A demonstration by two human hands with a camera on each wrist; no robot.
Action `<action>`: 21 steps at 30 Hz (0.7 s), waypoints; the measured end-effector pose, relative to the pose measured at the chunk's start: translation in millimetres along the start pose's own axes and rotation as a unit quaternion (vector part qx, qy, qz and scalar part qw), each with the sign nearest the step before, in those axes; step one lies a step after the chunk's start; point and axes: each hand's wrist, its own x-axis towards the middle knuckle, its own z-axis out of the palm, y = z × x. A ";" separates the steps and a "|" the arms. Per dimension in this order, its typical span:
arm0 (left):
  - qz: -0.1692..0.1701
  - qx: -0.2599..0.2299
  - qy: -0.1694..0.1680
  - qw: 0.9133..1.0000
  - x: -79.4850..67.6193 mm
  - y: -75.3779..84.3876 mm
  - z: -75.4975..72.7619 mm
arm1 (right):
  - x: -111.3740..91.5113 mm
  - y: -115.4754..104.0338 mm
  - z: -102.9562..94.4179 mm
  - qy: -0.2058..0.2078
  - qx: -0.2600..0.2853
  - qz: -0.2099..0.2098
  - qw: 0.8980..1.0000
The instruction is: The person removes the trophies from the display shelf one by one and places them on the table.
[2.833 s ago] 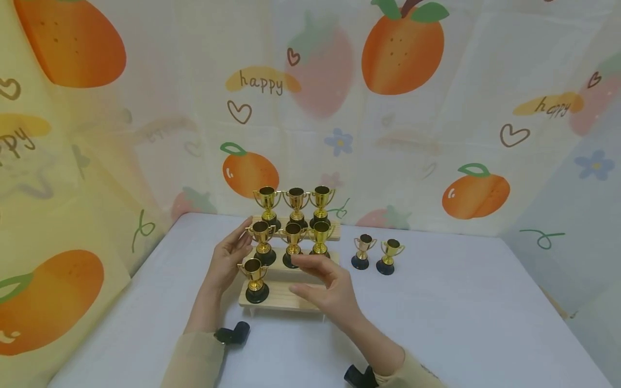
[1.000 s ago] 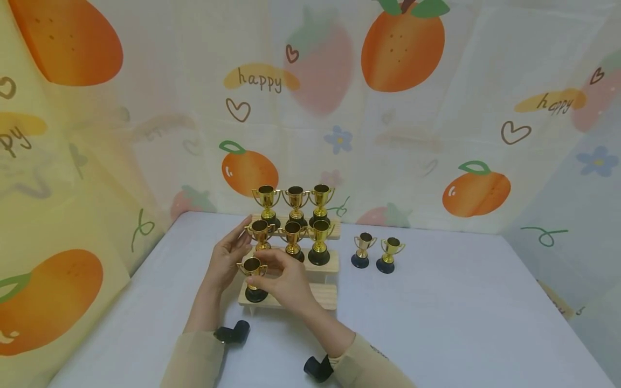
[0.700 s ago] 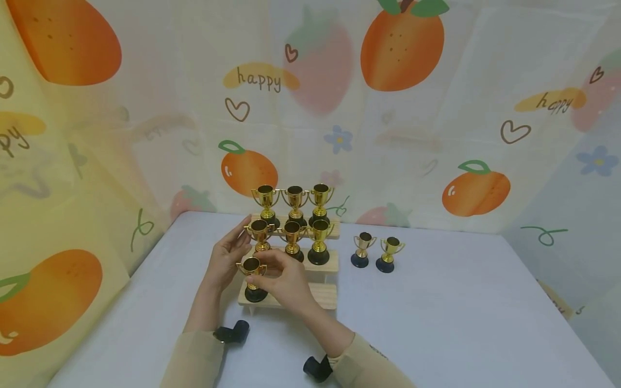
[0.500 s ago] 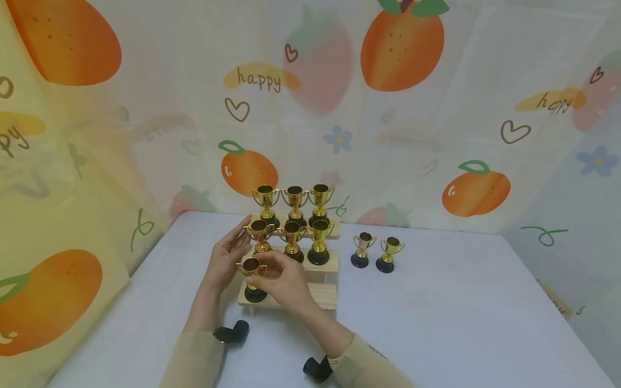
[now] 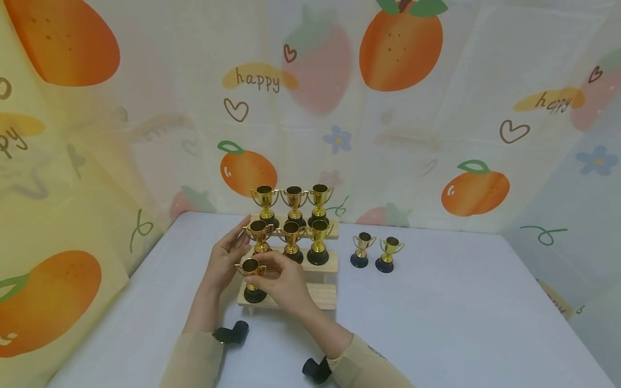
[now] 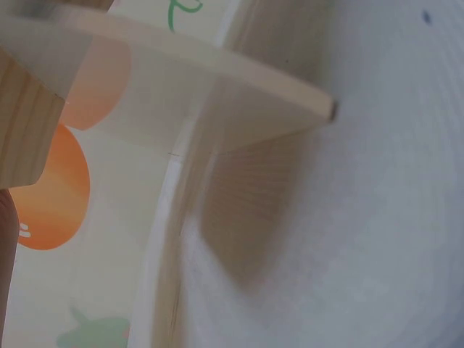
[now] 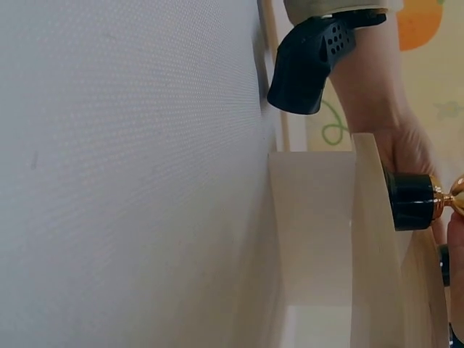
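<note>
A small gold trophy cup with a black base (image 5: 254, 293) stands upright at the left end of the bottom tier of a wooden stepped stand (image 5: 322, 295). My right hand (image 5: 289, 283) pinches this trophy between thumb and fingers. In the right wrist view, its black base (image 7: 413, 201) sits against the wooden tier. My left hand (image 5: 226, 260) is at the stand's left side, fingers reaching up to the top tier's end. The left wrist view shows the tier's wooden end (image 6: 29, 123) with part of a finger (image 6: 6, 225) beside it.
Three trophies stand on the top tier, including a middle one (image 5: 294, 200), and three on the middle tier, including a right one (image 5: 318, 242). Two more, a paler one (image 5: 363, 249) and a gold one (image 5: 388, 254), stand on the white table (image 5: 436, 312) right of the stand.
From above the stand's middle, my right hand has moved left and taken hold of the bottom-tier trophy. Over the last second both hands have stayed nearly still.
</note>
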 end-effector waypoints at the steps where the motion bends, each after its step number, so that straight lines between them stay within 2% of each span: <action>1: 0.001 -0.001 0.002 1.000 0.1 0.0 0.2 | 0.0 -0.1 -0.1 0.000 0.000 0.000 1.000; 11: 0.016 -0.021 -0.005 1.000 0.0 -0.5 0.3 | -1.8 -6.1 -5.0 0.007 0.011 -0.012 1.000; 21: 0.016 -0.038 -0.009 0.999 0.4 -1.8 -0.5 | -7.5 -14.1 -12.8 0.006 0.023 -0.017 1.000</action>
